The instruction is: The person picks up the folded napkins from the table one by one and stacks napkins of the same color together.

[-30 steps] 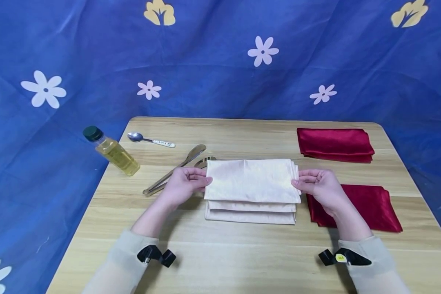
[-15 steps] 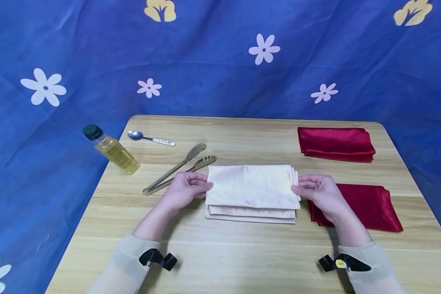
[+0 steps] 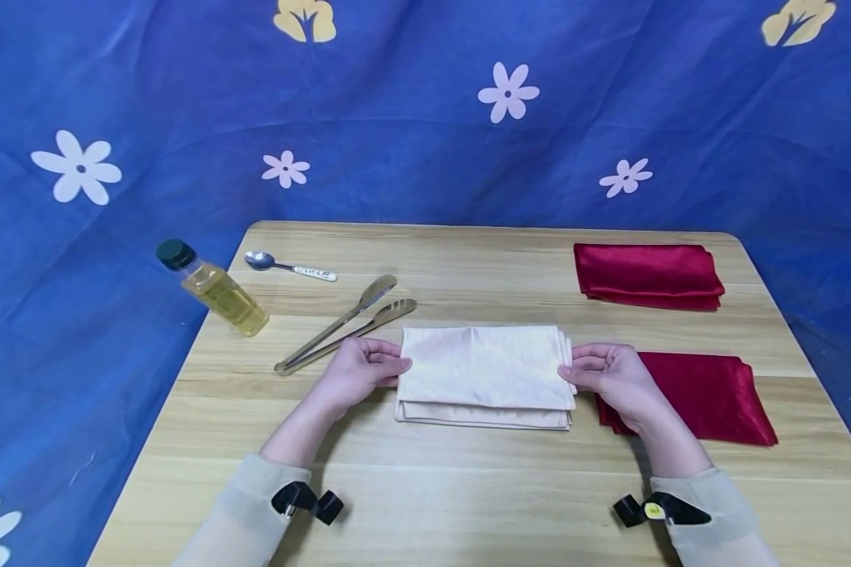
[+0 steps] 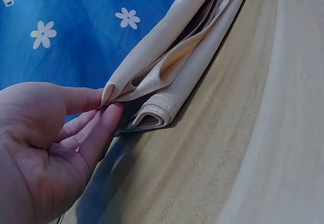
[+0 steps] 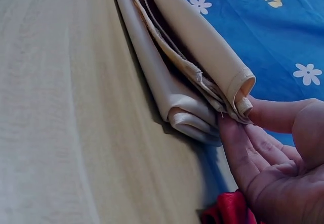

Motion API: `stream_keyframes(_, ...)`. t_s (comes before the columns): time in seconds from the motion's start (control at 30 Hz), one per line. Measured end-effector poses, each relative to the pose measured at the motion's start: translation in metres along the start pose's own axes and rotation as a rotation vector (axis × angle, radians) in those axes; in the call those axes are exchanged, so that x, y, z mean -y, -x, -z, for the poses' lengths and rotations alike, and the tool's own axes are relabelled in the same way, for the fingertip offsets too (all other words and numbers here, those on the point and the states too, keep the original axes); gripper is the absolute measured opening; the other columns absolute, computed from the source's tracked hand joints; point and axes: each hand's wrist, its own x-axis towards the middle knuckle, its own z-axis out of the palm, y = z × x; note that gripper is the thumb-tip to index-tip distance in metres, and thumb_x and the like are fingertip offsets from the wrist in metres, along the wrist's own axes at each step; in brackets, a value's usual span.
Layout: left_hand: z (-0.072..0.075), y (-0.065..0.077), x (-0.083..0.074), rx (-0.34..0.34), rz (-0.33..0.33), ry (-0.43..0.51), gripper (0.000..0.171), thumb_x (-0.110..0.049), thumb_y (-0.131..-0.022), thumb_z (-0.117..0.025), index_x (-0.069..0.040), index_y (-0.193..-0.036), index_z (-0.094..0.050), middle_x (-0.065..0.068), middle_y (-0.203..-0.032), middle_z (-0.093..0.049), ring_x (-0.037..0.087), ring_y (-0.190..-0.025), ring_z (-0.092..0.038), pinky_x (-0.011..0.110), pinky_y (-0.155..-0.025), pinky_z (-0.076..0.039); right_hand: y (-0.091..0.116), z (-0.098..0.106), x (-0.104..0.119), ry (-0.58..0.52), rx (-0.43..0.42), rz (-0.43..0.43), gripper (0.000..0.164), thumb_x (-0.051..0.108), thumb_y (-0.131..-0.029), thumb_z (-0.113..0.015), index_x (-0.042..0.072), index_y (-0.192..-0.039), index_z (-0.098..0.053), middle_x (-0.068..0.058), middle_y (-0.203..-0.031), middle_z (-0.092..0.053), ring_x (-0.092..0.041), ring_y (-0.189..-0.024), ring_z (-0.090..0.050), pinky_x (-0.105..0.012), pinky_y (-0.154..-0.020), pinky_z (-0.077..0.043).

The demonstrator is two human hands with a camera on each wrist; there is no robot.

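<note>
A folded cream-white cloth (image 3: 478, 366) lies across the middle of the table in the head view. My left hand (image 3: 360, 370) pinches its left edge between thumb and fingers. At the opposite edge, my right hand (image 3: 610, 382) pinches the layers the same way. Both wrist views show the pinched upper fold (image 4: 152, 52) raised slightly over a lower cream fold (image 5: 152, 72) that rests on the wood. Whether the two folds are one cloth or two, I cannot tell. Beside my right hand lies a folded dark red satin cloth (image 3: 709, 398), partly hidden by the wrist.
Metal serving tongs (image 3: 333, 327) lie spread just beyond my left hand. Farther left are a spoon (image 3: 291, 266) with a patterned handle and a green-capped bottle of yellow liquid (image 3: 223, 295). A second red folded cloth (image 3: 648, 276) lies at the back right of the wooden table (image 3: 432, 504).
Both hands have brought the upper cream fold down and toward the person, covering more of the lower fold. The tongs' forked end, partly covered before, shows fully.
</note>
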Motion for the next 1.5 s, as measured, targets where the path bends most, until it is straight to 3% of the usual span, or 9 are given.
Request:
stream_keyframes(0.3, -0.0014, -0.0007, 0.0007, -0.002, 0.030, -0.010, 0.026, -0.002, -0.093, -0.081, 0.011, -0.113, -0.071, 0.014, -0.092, -0.076, 0.020, -0.084, -0.074, 0.034, -0.077, -0.065, -0.0049, 0.0001, -0.0059, 0.096, 0.001, -0.046, 0.049, 0.009, -0.089, -0.087, -0.013, -0.124, -0.061, -0.014, -0.102, -0.078, -0.013, -0.086, -0.072, -0.024, -0.076, -0.060)
stream_keyframes(0.6, -0.0006, -0.0047, 0.0027, 0.000, 0.044, 0.043, 0.025, -0.006, -0.101, -0.072, 0.013, -0.118, -0.071, 0.018, -0.108, -0.077, 0.021, -0.083, -0.076, 0.034, -0.080, -0.064, -0.0084, 0.0001, -0.0041, 0.041, 0.052, -0.082, 0.049, 0.011, -0.096, -0.080, -0.016, -0.128, -0.053, -0.014, -0.100, -0.077, -0.014, -0.086, -0.072, -0.030, -0.078, -0.063)
stream_keyframes(0.9, -0.0017, -0.0069, 0.0025, 0.001, 0.014, 0.019, 0.030, -0.010, -0.097, -0.079, 0.012, -0.116, -0.071, 0.017, -0.101, -0.078, 0.019, -0.080, -0.075, 0.034, -0.076, -0.065, -0.0049, 0.0009, -0.0013, 0.094, 0.030, -0.066, 0.039, 0.010, -0.098, -0.078, -0.015, -0.120, -0.059, -0.014, -0.093, -0.077, -0.016, -0.080, -0.073, -0.033, -0.074, -0.065)
stream_keyframes(1.5, -0.0023, -0.0071, 0.0039, -0.003, 0.027, 0.015, 0.028, -0.008, -0.094, -0.082, 0.012, -0.113, -0.073, 0.017, -0.096, -0.078, 0.019, -0.078, -0.076, 0.034, -0.074, -0.065, -0.0019, 0.0033, -0.0031, 0.091, 0.059, -0.092, 0.030, 0.003, -0.097, -0.076, -0.015, -0.113, -0.058, -0.013, -0.087, -0.076, -0.018, -0.072, -0.073, -0.032, -0.070, -0.065)
